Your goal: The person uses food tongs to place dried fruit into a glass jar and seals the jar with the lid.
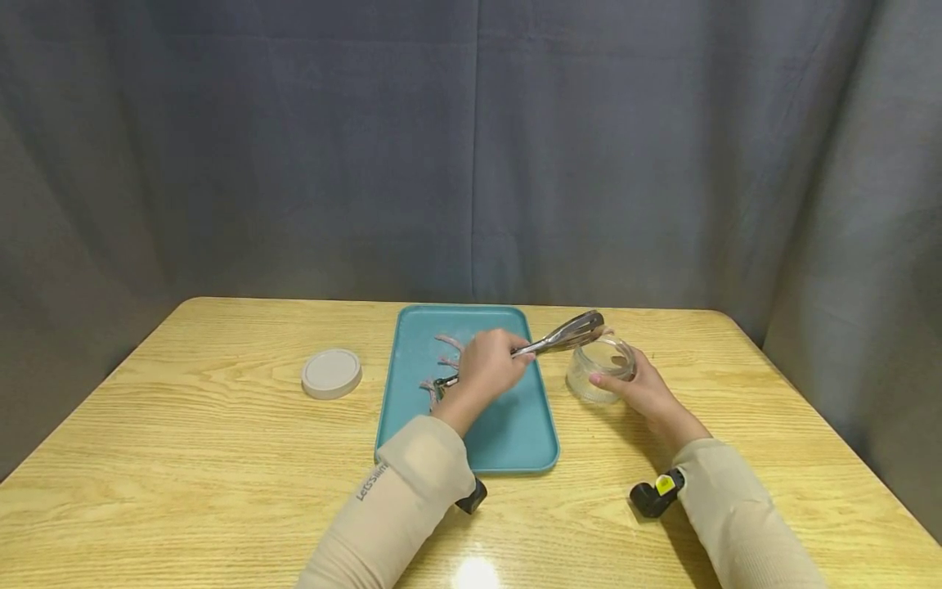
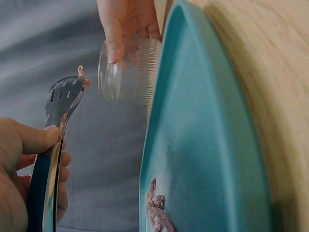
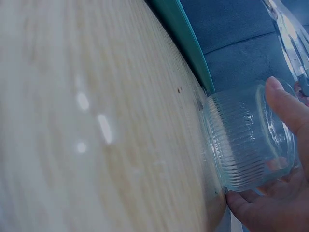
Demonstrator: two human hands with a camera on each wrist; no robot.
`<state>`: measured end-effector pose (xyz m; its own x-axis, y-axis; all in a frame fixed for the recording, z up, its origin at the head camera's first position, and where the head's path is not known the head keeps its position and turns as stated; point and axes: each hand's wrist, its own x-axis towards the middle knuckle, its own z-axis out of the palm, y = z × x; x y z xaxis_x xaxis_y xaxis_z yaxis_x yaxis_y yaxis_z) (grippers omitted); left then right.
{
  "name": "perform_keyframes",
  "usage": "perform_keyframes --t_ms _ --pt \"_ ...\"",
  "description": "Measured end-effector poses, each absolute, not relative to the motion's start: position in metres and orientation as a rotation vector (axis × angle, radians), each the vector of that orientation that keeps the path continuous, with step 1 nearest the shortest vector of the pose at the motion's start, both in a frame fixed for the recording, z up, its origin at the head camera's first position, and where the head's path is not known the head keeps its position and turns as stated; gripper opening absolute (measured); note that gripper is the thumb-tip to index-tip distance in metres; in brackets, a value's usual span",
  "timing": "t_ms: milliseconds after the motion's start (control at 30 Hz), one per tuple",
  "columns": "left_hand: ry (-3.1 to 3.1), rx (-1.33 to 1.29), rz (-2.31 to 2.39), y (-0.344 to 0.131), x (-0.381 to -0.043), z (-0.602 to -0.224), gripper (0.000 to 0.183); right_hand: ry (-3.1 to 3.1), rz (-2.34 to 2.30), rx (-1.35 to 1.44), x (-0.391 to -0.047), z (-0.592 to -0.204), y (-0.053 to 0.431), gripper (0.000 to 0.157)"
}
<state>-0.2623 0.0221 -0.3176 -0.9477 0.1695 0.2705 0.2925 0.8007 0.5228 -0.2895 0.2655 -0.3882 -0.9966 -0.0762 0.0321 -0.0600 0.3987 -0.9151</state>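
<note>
My left hand [image 1: 489, 364] grips metal tongs [image 1: 568, 334] over the right side of the teal tray [image 1: 508, 442]. Between the tips of the tongs [image 2: 62, 99] is a small pinkish, knobbly piece [image 2: 81, 72], close above the mouth of a clear ribbed glass jar [image 1: 581, 384]. Around the side of that jar, which stands on the table right of the tray, my right hand [image 1: 648, 394] curls its thumb and fingers. More pinkish strips [image 1: 449, 340] lie on the tray, partly hidden behind my left hand and forearm.
A round off-white lid [image 1: 332, 373] lies on the wooden table [image 1: 221, 442] left of the tray. Behind the table's far edge hangs a grey curtain [image 1: 331, 164]. Both wrists carry black cameras, and the right one [image 1: 655, 495] sits low over the table.
</note>
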Motion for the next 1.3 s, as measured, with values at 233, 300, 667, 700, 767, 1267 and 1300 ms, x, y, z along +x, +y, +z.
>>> perform_keyframes --t_ms 233,300,667,700,767,1267,1300 --pt "-2.794 -0.37 -0.813 0.025 -0.26 -0.321 0.017 2.618 -1.711 -0.139 -0.28 -0.379 0.26 0.099" --pt "-2.792 -0.376 -0.805 0.026 -0.259 -0.322 0.018 2.617 -1.706 -0.152 -0.279 -0.376 0.259 0.098" --pt "-2.779 -0.402 -0.744 0.027 -0.258 -0.325 0.014 2.605 -1.735 -0.145 -0.287 -0.388 0.264 0.102" --pt "-2.779 -0.403 -0.744 0.027 -0.258 -0.325 0.015 2.603 -1.745 -0.148 -0.287 -0.388 0.265 0.101" --pt "-2.78 -0.406 -0.748 0.027 -0.258 -0.326 0.017 2.606 -1.753 -0.143 -0.286 -0.388 0.264 0.1" --pt "-2.805 -0.381 -0.832 0.022 -0.258 -0.327 0.025 2.61 -1.731 -0.154 -0.277 -0.378 0.258 0.094" --pt "-2.805 -0.376 -0.84 0.021 -0.257 -0.327 0.026 2.613 -1.729 -0.154 -0.278 -0.378 0.258 0.094"
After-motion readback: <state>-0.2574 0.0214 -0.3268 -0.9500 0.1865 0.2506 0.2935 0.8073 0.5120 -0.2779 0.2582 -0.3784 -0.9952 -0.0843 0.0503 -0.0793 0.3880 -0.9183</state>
